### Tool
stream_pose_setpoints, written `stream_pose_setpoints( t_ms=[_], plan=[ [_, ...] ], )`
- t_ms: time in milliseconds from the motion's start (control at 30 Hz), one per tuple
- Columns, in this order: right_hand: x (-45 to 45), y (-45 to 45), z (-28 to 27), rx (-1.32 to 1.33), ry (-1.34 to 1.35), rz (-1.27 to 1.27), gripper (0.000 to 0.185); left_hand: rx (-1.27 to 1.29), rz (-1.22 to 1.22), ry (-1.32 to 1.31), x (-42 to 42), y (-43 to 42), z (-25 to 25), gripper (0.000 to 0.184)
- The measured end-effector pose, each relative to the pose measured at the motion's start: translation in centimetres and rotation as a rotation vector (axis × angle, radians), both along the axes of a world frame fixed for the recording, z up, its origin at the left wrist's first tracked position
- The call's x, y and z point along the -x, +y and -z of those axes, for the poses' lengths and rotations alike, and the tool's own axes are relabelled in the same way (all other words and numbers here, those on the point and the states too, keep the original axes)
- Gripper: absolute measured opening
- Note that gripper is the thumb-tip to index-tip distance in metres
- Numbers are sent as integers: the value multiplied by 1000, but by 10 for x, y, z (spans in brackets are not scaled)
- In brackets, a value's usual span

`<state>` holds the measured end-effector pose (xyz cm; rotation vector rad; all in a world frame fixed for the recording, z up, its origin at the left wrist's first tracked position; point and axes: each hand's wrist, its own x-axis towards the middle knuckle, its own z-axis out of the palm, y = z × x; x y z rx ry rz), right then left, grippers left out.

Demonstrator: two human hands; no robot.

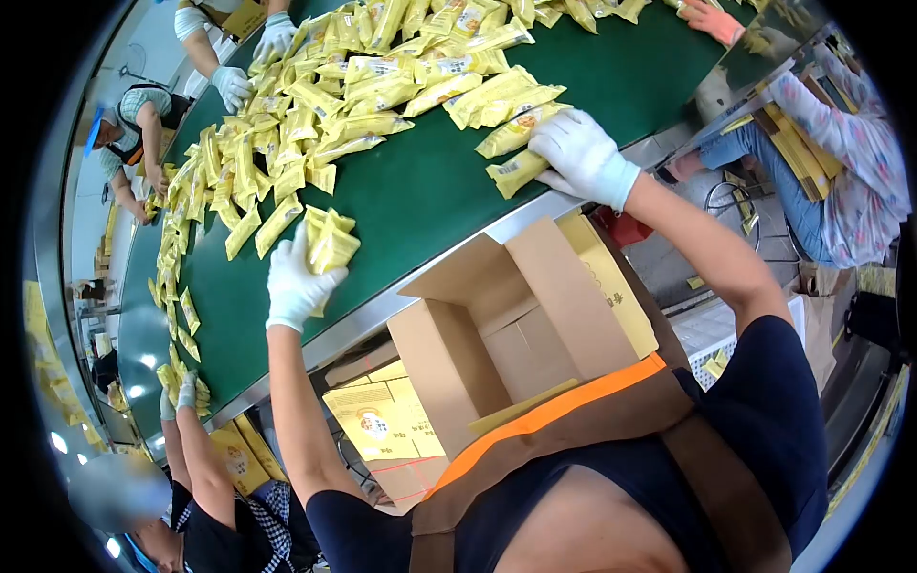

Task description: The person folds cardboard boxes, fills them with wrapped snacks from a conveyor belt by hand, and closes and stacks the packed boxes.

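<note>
Both my hands wear white gloves over the green conveyor belt (401, 201). My left hand (298, 277) is closed around a small bunch of yellow packets (331, 241), near the belt's front edge. Farther right, my right hand (585, 158) grips a yellow packet (517, 174), its fingers curled over the end. Just behind that hand, another packet (516, 132) lies against several more. A large heap of yellow packets (373, 86) spreads across the belt beyond both hands. Below, an open cardboard box (516, 334) stands between my arms, and its visible inside holds nothing.
Folded yellow cartons (382, 415) sit left of the box, and another yellow carton (611, 286) stands behind its right flap. A metal rim (363, 320) edges the belt. Co-workers' gloved hands (232, 88) reach in from the far side, the lower left and the upper right.
</note>
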<state>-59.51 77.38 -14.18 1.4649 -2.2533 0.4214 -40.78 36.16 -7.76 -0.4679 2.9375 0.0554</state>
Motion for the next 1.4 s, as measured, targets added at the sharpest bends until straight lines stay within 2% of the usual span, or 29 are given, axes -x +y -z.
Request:
stream_pose_setpoints(
  t_ms=[33,133,167,200,267,300,333,400,500,600,667,733,833,900,933,967,1000,1067,1133,1167,1200,1267,1367,1400],
  plan=[
    [2,1,-4,-57,-34,8,44,41,61,40,-8,2,10,104],
    [8,3,-25,-215,-252,-79,45,25,40,110,-18,1,20,104],
    [15,3,-31,-181,-245,-186,49,-8,32,118,-19,2,19,103],
    [17,4,-40,-169,-426,-87,51,-39,18,127,-17,1,18,103],
    [38,-5,-63,-150,-607,-98,52,-90,-8,141,-15,-8,19,101],
    [52,-11,-70,-156,-524,-219,52,-80,-2,97,-11,-12,15,102],
    [66,-20,-65,-284,-568,-220,50,-67,-1,53,-7,-14,11,103],
    [75,-38,-40,-432,-498,-89,46,-21,14,7,-3,-22,12,106],
    [65,-34,-36,-362,-298,-148,37,-16,-16,49,-9,-9,10,108],
    [38,-17,-6,-125,-316,-185,46,72,37,177,-15,-1,21,102],
    [17,-13,-33,-360,-411,-68,51,49,11,136,-13,6,15,101],
    [8,-4,-36,-206,-150,-123,53,24,9,156,-15,4,19,101],
    [10,3,-31,-381,-285,27,59,31,-8,194,-16,0,27,102],
    [24,-2,-47,-386,-538,31,63,-35,-74,120,-13,3,20,103],
    [32,-9,-54,-381,-666,31,65,-63,-106,81,-11,4,16,103],
    [38,-17,-55,-237,-683,23,67,5,-115,51,-9,6,14,106],
    [50,-28,-62,-184,-701,9,59,-6,-110,113,-10,5,15,108],
    [84,-43,-55,-231,-663,5,55,-31,-97,239,-12,0,21,110],
    [91,-50,-33,-308,-618,44,50,20,-74,159,-8,-12,25,113],
    [79,-52,-35,-398,-464,14,47,62,-61,102,-5,-15,26,113],
    [69,-52,-39,-446,-512,34,45,98,-52,42,-4,-15,28,114],
    [57,-37,-25,-305,-434,-5,41,57,-88,-15,1,-4,19,113],
    [55,-29,-23,71,57,-41,40,121,-66,25,-3,-7,29,112],
    [52,-23,-26,90,40,38,40,112,-80,9,-3,-7,29,112]
  ],
)
